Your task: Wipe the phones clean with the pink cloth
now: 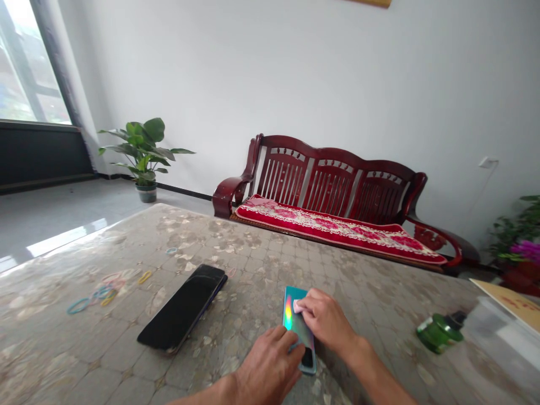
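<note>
A shiny blue-green phone [297, 295], with a rainbow glare along its back, lies on the patterned tablecloth [236, 360]. My left hand [272, 360] grips its near part with curled fingers. Between the bent fingers of my right hand [327, 316] is a small crumpled pale pink wipe [297, 306], pressed against the phone's far half. Tissue or cloth, I cannot tell which. Left of my hands rests a larger black device with a dark screen [185, 309], seemingly stacked on another thin item.
Colourful rubber bands [99, 293] lie scattered at the left. A green pump bottle [439, 333] stands at the right beside a clear plastic container [502, 332]. Beyond the table are a red wooden bench [333, 177] and a potted plant [145, 149].
</note>
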Motion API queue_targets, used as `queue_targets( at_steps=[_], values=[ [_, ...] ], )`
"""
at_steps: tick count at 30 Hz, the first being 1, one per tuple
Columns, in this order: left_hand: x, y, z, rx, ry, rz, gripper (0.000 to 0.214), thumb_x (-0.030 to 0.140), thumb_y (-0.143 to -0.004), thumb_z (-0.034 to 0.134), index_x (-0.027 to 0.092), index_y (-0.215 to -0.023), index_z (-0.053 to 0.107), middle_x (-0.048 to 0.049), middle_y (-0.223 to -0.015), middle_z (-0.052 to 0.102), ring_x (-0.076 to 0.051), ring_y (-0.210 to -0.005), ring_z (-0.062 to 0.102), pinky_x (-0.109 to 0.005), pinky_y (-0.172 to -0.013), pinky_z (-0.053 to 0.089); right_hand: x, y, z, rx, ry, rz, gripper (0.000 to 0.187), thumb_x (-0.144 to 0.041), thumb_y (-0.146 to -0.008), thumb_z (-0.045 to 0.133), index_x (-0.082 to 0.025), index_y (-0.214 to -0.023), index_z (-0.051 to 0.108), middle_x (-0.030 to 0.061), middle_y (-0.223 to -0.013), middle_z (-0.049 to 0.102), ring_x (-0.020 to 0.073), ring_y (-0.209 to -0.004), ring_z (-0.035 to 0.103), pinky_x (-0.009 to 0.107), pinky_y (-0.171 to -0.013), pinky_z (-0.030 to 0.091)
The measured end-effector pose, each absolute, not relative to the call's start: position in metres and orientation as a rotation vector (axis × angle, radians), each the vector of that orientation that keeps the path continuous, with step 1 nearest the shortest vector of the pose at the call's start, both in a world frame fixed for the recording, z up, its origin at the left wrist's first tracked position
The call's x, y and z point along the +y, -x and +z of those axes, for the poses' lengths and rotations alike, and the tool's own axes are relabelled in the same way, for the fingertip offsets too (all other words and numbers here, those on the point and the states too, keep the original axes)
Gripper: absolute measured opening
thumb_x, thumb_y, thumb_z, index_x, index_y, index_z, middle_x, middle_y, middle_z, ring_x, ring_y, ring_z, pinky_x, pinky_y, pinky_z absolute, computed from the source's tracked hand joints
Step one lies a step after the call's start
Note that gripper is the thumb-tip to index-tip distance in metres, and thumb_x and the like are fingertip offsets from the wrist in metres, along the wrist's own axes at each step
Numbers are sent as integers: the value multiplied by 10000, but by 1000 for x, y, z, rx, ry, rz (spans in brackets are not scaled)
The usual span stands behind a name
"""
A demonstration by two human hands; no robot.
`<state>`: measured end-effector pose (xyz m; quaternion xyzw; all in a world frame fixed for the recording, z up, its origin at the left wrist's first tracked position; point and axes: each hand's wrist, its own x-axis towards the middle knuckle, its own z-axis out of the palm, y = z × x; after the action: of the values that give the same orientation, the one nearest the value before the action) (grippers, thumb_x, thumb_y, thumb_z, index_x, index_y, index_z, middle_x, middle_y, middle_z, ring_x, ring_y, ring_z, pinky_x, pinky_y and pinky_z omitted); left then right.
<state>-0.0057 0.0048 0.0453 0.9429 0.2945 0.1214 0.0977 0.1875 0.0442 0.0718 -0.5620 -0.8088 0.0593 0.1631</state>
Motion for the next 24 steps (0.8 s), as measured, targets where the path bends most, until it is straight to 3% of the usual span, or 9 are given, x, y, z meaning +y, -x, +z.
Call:
queue_targets(
  at_steps=[5,13,24],
  values=[
    [6,5,42,870,-2800,387,157,317,-974,531,196,-1067,571,-52,-1081,619,-238,-1021,566,-382,-912,512,32,-183,70,-2354,1555,184,296,-84,-864,496,-265,-864,730,4,-899,658,130,-874,610,203,-784,417],
    [5,6,47,857,-2808,393,109,262,-970,516,204,-1039,579,-45,-1045,634,-237,-990,586,-374,-866,535,78,-168,66,-2240,1676,87,270,-135,-921,486,-244,-877,728,30,-900,674,143,-856,617,212,-789,422],
    [7,5,43,860,-2781,408,132,278,-960,527,199,-1054,575,-58,-1105,628,-242,-1035,580,-368,-904,521,52,-174,67,-2410,1450,137,268,-123,-919,482,-261,-889,710,6,-898,635,139,-890,584,218,-801,399]
  ],
)
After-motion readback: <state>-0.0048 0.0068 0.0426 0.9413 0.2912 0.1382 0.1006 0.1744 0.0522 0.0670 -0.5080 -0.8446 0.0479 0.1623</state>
